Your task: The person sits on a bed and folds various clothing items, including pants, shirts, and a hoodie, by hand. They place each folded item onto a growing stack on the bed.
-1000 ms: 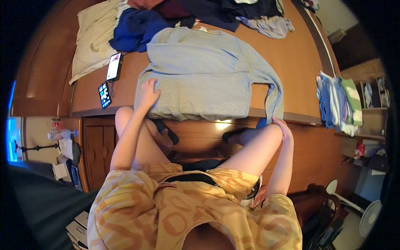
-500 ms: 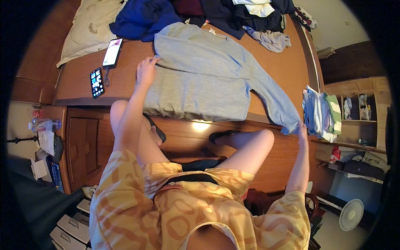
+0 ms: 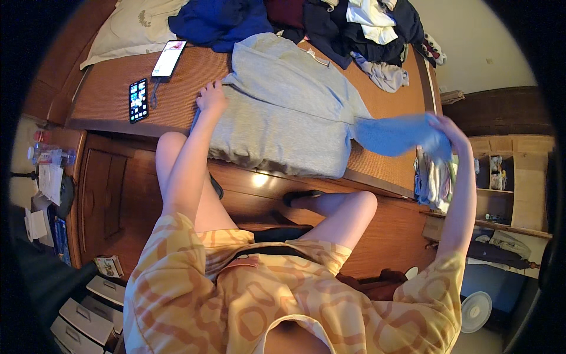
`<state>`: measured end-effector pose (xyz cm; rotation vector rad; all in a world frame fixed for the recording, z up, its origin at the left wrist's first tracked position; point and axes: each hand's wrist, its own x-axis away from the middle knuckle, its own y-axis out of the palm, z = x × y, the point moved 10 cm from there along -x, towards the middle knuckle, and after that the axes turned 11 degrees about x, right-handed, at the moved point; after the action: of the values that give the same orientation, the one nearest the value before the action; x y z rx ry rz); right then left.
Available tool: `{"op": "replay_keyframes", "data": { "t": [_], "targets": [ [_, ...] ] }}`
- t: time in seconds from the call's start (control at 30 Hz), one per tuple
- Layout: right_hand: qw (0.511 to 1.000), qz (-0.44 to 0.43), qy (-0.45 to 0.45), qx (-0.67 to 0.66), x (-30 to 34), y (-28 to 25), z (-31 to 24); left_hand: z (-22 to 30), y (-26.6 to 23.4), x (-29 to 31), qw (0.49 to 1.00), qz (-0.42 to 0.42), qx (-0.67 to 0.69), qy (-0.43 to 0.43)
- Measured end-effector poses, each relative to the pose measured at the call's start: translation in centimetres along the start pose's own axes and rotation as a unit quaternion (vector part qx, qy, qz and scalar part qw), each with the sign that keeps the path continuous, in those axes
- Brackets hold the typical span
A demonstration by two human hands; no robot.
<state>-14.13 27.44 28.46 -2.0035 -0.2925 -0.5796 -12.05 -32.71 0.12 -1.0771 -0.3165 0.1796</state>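
Note:
A light grey long-sleeved sweater (image 3: 283, 112) lies spread on the woven bed mat, neckline toward the far side and hem at the near edge. My left hand (image 3: 212, 98) is at its left edge, fingers bent and closed on the fabric. On the other side, my right hand (image 3: 449, 131) grips the cuff end of the right sleeve (image 3: 392, 134). That sleeve is stretched out to the right, lifted off the mat and blurred by motion. The left sleeve lies over the sweater's body.
Two phones, one white-screened (image 3: 168, 59) and one dark (image 3: 138, 100), lie left on the mat (image 3: 112, 97). A pillow (image 3: 130, 29) and a heap of clothes (image 3: 377, 26) fill the far side. Folded clothes (image 3: 433, 180) are stacked at the right, beside wooden shelves (image 3: 527, 177).
My right hand has raised the sleeve's cuff end up and away from the folded stack, out to the right. My left hand stays at the sweater's left edge. The view has shifted slightly.

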Motion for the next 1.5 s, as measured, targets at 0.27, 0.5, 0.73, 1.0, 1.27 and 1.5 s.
{"op": "replay_keyframes", "data": {
  "t": [0.27, 0.5, 0.73, 1.0, 1.27, 1.5],
  "targets": [
    [0.934, -0.150, -0.254, -0.200, -10.2, 20.0, -29.2, 1.3, -1.7, 2.7, 0.995, 0.020, 0.091, 0.039],
    [0.959, -0.050, -0.261, 0.098, -13.1, 31.5, -25.6, -1.1, -0.1, 2.5, 0.999, -0.025, 0.031, 0.036],
    [0.950, 0.113, -0.207, 0.203, -17.6, 32.4, -18.6, 0.6, -0.1, 2.5, 0.994, -0.007, 0.077, 0.073],
    [0.911, 0.296, -0.168, 0.235, -16.7, 28.8, -15.8, 6.6, 1.8, 3.0, 0.911, -0.100, 0.349, 0.195],
    [0.919, 0.316, -0.108, 0.212, -12.9, 27.5, -6.6, 5.9, 9.4, -4.3, 0.539, -0.057, 0.815, -0.205],
    [0.962, 0.193, -0.184, 0.051, -15.6, 28.7, 2.6, 7.7, 7.9, -5.9, 0.488, 0.114, 0.826, -0.259]
  ]
}}
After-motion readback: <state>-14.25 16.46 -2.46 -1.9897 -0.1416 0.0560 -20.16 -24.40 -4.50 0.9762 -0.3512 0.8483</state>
